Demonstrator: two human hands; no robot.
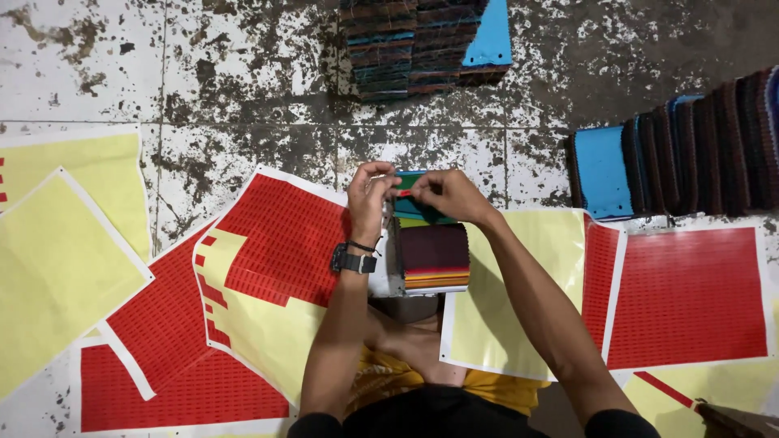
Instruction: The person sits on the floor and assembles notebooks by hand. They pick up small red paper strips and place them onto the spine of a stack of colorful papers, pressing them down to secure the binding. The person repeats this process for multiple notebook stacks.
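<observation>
My left hand (369,199), with a black watch on its wrist, and my right hand (448,195) meet over a thick stack of coloured fabric swatches (434,255) resting on my lap. Both hands pinch a small red sticker (403,193) at the stack's far edge, over a green and blue swatch (410,209). A dark maroon swatch lies on top of the stack nearer me.
Red sticker sheets (284,239) and yellow backing sheets (57,259) lie spread on the stained tiled floor (243,89) to both sides. More swatch stacks stand ahead (422,40) and in a row at the right (690,146).
</observation>
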